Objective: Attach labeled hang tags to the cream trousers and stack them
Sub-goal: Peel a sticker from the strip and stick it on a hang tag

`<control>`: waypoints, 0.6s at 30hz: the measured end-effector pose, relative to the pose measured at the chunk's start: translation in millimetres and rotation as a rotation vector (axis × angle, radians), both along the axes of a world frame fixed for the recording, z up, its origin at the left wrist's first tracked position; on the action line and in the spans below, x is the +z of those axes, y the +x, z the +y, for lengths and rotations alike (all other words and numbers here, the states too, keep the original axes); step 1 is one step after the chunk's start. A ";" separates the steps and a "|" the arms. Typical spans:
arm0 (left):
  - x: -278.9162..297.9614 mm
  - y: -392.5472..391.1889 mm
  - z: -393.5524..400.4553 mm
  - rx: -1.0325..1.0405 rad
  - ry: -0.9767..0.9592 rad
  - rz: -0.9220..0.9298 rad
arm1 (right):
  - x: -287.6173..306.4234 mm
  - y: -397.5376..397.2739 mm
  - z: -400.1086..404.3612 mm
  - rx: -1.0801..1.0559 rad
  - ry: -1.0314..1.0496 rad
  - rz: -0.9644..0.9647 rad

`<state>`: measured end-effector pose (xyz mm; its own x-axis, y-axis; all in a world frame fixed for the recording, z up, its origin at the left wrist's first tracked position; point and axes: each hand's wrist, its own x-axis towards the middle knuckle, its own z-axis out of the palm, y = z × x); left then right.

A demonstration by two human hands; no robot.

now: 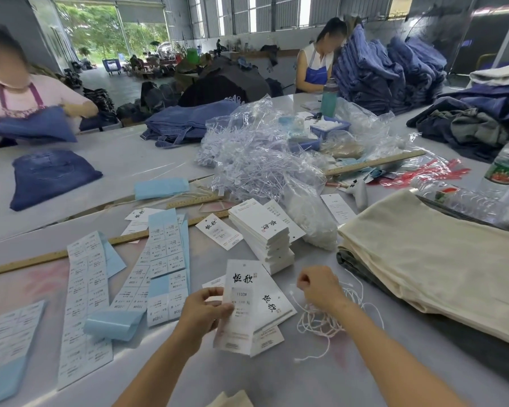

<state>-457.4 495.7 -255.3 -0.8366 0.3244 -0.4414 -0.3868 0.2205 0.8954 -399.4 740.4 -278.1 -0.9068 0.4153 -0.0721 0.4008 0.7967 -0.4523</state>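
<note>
Upright, hang tag (241,304) runs lengthwise, hole end away, pinched by left hand (202,314); right hand (318,284) fingers clenched.

At your twelve o'clock, matt white card hang tag (241,301); at two, soft cream cloth trousers (441,259); at three, thin white cord (321,321).

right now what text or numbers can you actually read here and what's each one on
"恒欣" in brush script: hang tag held by the left hand.
"1103#" and "XL": sticker on that same tag.
"恒欣": loose tag on the table.
"#C01": label sheets, printed upside down; their smaller print is too blurred.
Bottle label, ruler markings: unreadable.
</note>
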 end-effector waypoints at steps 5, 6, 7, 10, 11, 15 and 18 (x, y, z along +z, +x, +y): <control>1.5 7.5 -4.6 0.039 0.018 -0.001 | 23.5 8.6 3.1 -0.134 -0.787 0.303; 2.3 9.3 -4.0 0.042 0.026 0.015 | 27.8 9.8 0.0 -0.128 -0.902 0.326; 5.1 11.9 -3.3 0.025 0.030 0.033 | 32.0 10.5 -4.3 -0.113 -0.984 0.339; 16.1 19.1 -1.2 -0.060 0.073 0.064 | 42.6 12.1 -21.4 -0.052 -1.099 0.356; 19.9 21.6 -1.5 -0.076 0.100 0.063 | 46.2 13.5 -28.2 -0.030 -1.116 0.358; 32.5 35.6 -7.7 -0.162 0.200 0.073 | 56.4 22.0 -56.8 0.022 -1.127 0.371; 41.0 48.5 -16.3 -0.151 0.258 0.153 | 58.4 29.0 -79.4 0.041 -1.148 0.396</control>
